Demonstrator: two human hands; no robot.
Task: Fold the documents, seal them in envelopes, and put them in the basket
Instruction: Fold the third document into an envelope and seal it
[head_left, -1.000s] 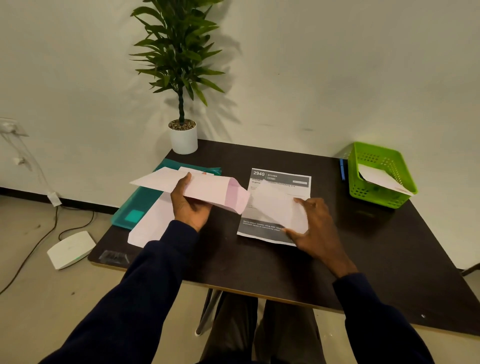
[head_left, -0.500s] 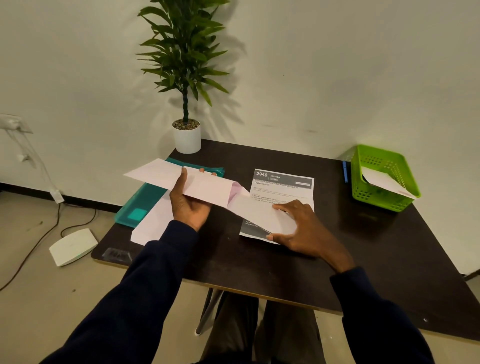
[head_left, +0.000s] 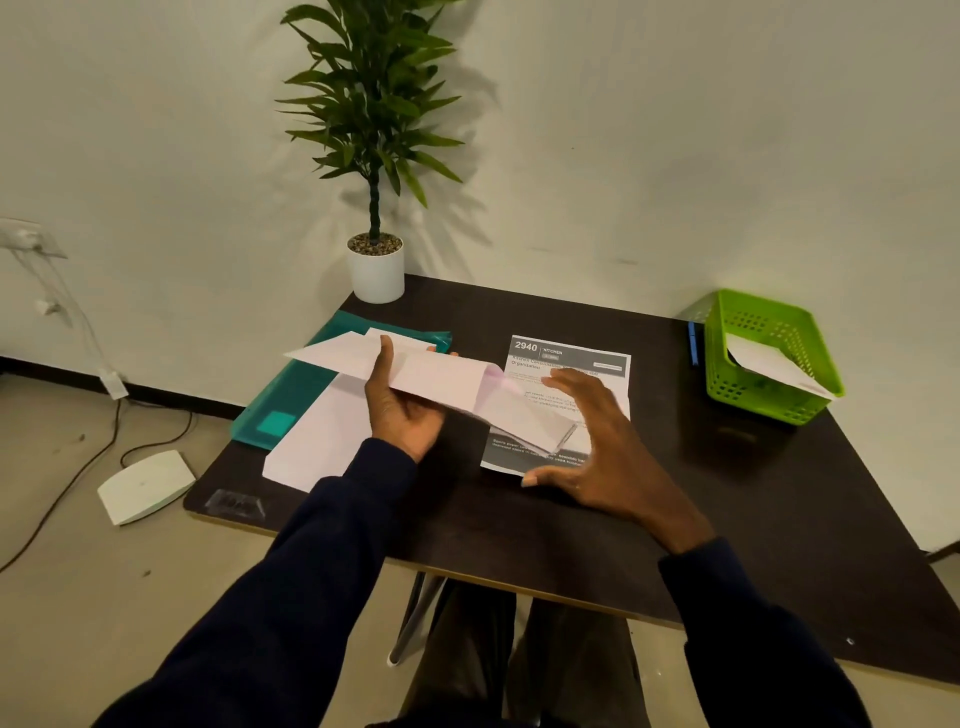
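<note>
My left hand (head_left: 402, 410) grips a pale pink envelope (head_left: 431, 371) above the dark table, its open mouth pointing right. A folded white document (head_left: 530, 418) sticks partway out of that mouth, slanting down to the right. My right hand (head_left: 602, 447) hovers over the document's outer end with fingers spread and holds nothing. Under them lies a flat printed sheet (head_left: 576, 358) headed "2940 KITCHEN". The green basket (head_left: 779, 410) stands at the table's right rear with a white envelope (head_left: 769, 364) leaning inside it.
A teal folder (head_left: 291, 395) with more envelopes (head_left: 317, 447) on it lies at the table's left. A potted plant (head_left: 375, 270) stands at the back left corner. A blue pen (head_left: 692, 343) lies beside the basket. A white device (head_left: 145, 483) and cables are on the floor, left.
The folded document has gone from my right hand into the envelope's mouth. My right hand has let go of it and spread open above it.
</note>
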